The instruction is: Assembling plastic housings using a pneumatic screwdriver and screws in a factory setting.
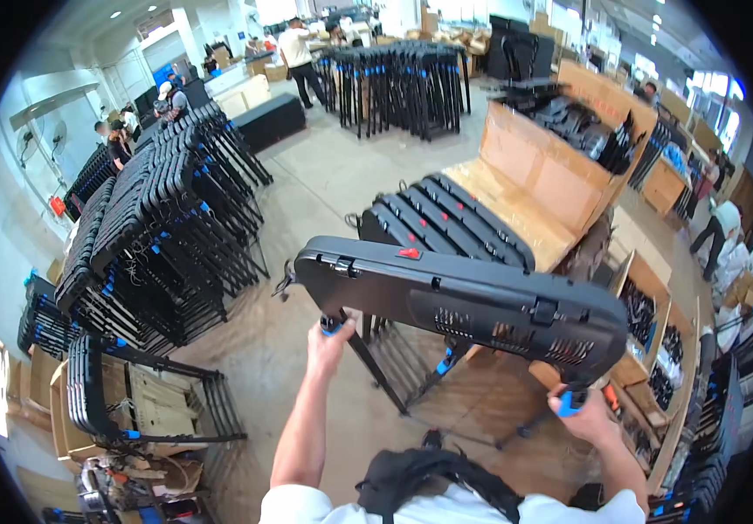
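In front of me is a long black plastic housing with rounded ends, vent slots and a small red piece on its upper edge. Black tubular legs with blue fittings extend below it. My left hand is closed around a black and blue fitting under the housing's left end. At the right end, my right hand grips another black and blue fitting below the housing. Just beyond stands a row of similar black units with red pieces, partly hidden by the nearer housing.
Many black frames with blue fittings are stacked at left; another group stands farther back. A large cardboard box of black parts is at far right. Open boxes of parts line the right. Several people work in the background.
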Demonstrator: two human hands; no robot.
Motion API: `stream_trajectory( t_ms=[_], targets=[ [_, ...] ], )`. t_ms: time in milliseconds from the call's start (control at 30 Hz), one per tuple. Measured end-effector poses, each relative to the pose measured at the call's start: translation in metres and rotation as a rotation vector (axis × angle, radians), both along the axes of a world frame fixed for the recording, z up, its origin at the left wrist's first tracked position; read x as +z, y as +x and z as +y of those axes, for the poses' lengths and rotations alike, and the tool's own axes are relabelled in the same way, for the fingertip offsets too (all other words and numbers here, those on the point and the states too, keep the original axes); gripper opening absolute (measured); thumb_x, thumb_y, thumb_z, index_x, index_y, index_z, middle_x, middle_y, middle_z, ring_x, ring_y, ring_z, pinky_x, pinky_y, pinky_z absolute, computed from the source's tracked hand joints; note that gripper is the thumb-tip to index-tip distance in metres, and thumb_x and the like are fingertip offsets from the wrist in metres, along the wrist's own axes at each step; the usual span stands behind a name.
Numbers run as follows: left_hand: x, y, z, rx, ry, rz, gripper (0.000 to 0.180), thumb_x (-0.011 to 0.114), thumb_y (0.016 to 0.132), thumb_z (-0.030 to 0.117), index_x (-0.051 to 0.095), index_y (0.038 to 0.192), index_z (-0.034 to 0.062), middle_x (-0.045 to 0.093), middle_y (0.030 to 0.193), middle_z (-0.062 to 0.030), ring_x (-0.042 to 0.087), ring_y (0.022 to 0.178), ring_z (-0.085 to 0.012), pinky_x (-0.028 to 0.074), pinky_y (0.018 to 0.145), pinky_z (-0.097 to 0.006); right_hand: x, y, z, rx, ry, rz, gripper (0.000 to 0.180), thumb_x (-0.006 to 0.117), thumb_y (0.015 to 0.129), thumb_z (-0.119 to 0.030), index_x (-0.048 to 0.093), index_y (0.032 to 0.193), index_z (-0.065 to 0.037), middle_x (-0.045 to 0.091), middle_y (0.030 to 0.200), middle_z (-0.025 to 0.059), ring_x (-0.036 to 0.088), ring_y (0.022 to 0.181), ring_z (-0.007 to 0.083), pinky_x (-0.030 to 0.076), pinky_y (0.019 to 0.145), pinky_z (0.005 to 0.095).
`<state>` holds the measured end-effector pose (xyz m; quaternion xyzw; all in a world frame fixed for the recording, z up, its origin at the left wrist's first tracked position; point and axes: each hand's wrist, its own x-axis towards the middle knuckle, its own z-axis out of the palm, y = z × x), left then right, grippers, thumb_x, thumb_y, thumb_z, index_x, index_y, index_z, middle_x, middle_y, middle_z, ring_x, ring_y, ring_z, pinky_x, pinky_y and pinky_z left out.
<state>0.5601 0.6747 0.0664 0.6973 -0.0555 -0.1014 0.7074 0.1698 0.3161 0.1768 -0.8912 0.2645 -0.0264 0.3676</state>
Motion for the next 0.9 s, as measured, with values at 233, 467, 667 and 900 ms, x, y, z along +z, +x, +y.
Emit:
stream_trajectory(
  t_ms=[233, 467, 667, 900],
  targets=[
    [-0.017, 0.124, 0.011, -0.175, 0.355, -0.120, 0.028, 0.084, 0.086, 0.023, 0.074, 0.103, 0.0030, 0.070, 0.092, 0.0024, 0.058, 0.085, -0.0084, 0.050, 0.078, -0.030, -0.179, 0.064, 0.067, 0.114, -0.007, -0.274, 0.031, 0.084, 0.088, -0.013, 0.070, 0.116, -0.011, 0.067, 0.095, 0.0002, 0.062, 0.081, 0.0132, 0.052, 0.070, 0.0314],
    [-0.116, 0.260, -0.003, -0.370, 0.407, -0.014, 0.034, 0.085, 0.085, 0.022, 0.073, 0.109, 0.0013, 0.071, 0.092, -0.0013, 0.061, 0.085, -0.0113, 0.051, 0.079, -0.031, -0.283, 0.138, 0.146, -0.285, 0.489, -0.133, 0.041, 0.086, 0.087, -0.014, 0.066, 0.122, -0.008, 0.066, 0.103, -0.0007, 0.061, 0.092, 0.0105, 0.053, 0.080, 0.0309],
    [-0.164, 0.332, -0.054, -0.532, 0.386, 0.014, 0.056, 0.084, 0.085, 0.015, 0.063, 0.137, 0.0037, 0.074, 0.109, -0.0069, 0.066, 0.098, -0.0165, 0.052, 0.092, -0.033, -0.325, 0.178, 0.178, -0.475, 0.114, 0.031, 0.048, 0.087, 0.085, -0.030, 0.066, 0.121, -0.006, 0.071, 0.104, 0.0112, 0.069, 0.093, 0.0308, 0.055, 0.083, 0.0429],
    [-0.196, 0.401, -0.081, -0.715, 0.438, 0.012, 0.049, 0.085, 0.088, 0.026, 0.067, 0.129, 0.0090, 0.073, 0.108, -0.0052, 0.065, 0.101, -0.0179, 0.050, 0.096, -0.035, -0.285, 0.257, 0.186, -0.649, 0.105, 0.439, 0.051, 0.084, 0.087, -0.041, 0.073, 0.125, -0.009, 0.072, 0.123, 0.0257, 0.071, 0.117, 0.0354, 0.055, 0.093, 0.0497]
  ],
)
